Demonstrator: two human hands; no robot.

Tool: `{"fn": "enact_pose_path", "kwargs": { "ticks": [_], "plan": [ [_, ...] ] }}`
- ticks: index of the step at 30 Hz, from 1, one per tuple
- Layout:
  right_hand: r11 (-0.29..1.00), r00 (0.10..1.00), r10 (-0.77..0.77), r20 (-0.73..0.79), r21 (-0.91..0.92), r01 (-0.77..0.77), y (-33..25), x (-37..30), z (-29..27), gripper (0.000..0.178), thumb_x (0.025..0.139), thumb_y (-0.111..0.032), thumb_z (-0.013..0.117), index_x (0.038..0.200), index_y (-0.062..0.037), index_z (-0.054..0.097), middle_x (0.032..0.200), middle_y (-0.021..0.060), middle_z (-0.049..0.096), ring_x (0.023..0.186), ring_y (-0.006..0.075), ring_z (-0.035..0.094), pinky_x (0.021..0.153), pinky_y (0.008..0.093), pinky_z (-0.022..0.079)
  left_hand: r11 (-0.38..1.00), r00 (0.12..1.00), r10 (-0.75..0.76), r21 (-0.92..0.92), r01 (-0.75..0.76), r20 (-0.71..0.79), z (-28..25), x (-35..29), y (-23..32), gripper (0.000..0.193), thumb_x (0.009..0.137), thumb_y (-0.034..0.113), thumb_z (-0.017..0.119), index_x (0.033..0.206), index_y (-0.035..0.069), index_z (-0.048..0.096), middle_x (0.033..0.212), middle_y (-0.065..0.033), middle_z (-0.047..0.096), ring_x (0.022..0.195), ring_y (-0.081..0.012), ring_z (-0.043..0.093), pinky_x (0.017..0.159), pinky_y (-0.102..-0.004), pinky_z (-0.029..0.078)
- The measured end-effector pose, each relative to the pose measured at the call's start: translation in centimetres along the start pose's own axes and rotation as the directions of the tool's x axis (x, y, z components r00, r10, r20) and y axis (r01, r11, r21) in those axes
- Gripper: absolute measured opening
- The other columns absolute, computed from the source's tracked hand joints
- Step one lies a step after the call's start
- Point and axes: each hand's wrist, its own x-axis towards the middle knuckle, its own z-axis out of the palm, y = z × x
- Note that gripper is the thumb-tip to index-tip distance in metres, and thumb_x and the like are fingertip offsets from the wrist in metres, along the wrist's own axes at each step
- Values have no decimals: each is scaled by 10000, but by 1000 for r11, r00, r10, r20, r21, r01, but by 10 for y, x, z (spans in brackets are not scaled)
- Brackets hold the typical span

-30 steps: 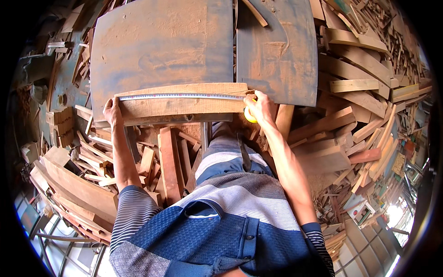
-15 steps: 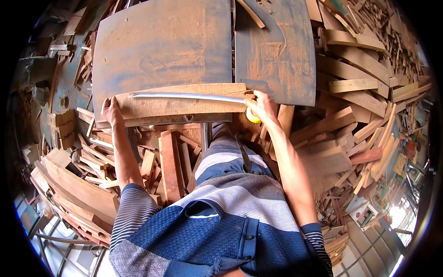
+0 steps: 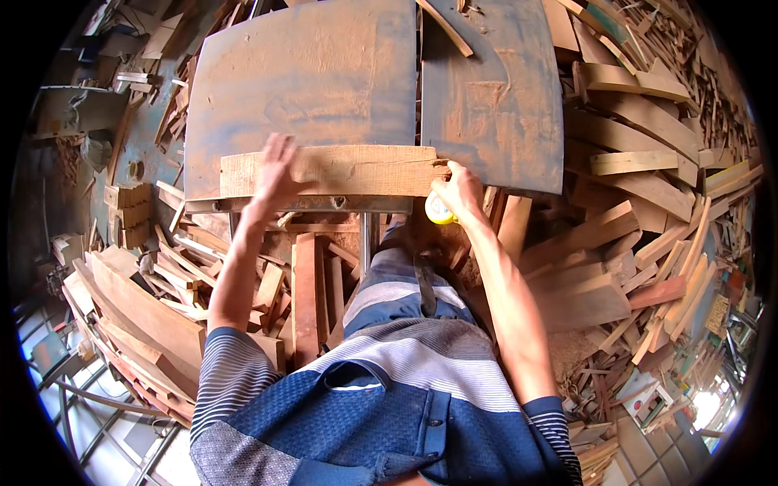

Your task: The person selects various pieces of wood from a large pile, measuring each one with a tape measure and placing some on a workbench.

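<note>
On the tabletop, near edge, 1 plank lies crosswise, my left grip loosely spread over it, right grip clamped on the yellow tape measure, best kept steady so the plank won't shift.

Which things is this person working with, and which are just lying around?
In use:
yellow tape measure, in the right hand
wooden board, under the left hand
dusty tabletop, under the board

Lying about:
thin curved strip on the tabletop
reddish plank below the tabletop
</note>
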Motion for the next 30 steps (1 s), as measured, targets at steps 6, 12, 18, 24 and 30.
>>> {"fn": "enact_pose_path", "kwargs": {
  "ticks": [6,12,18,24,30],
  "plan": [
    [997,998,-50,-50,53,53,-6,-7,3,594,791,-239,705,1329,-2,621,1057,255,727,1014,347,732,911,425,585,943,944,327,50,-329,53,29,21,57,1131,547,574,914,1432,16,485,1546,-260,338,1488,-475,228,1230,-613,180],
    [879,996,68,-66,476,-29,49,-30,1,707,815,-219,688,1448,32,498,1044,199,750,910,287,715,898,364,552,938,935,344,66,-339,-89,36,14,64,1057,579,555,906,1377,-5,498,1492,-270,378,1440,-464,302,1209,-621,214],
    [152,792,72,606,778,-609,177,-137,-2,337,967,-302,665,1197,-57,641,857,113,705,671,191,681,566,320,570,922,891,386,64,-382,-241,35,15,69,900,577,530,903,1226,3,570,1368,-239,474,1327,-421,425,1162,-588,293],
    [270,789,393,471,762,-589,222,-234,37,276,965,-332,647,1077,-90,720,788,28,666,663,126,614,621,246,487,915,875,402,81,-395,-271,28,43,50,853,597,527,882,1210,10,594,1308,-203,501,1271,-388,450,1131,-552,316],
    [548,848,514,131,710,-442,325,-300,111,309,1022,-252,570,1158,-6,697,1039,93,729,1017,218,658,907,310,485,917,897,398,115,-382,-195,2,110,51,889,667,551,845,1284,-13,543,1367,-228,474,1330,-413,416,1181,-568,275]
  ]
}}
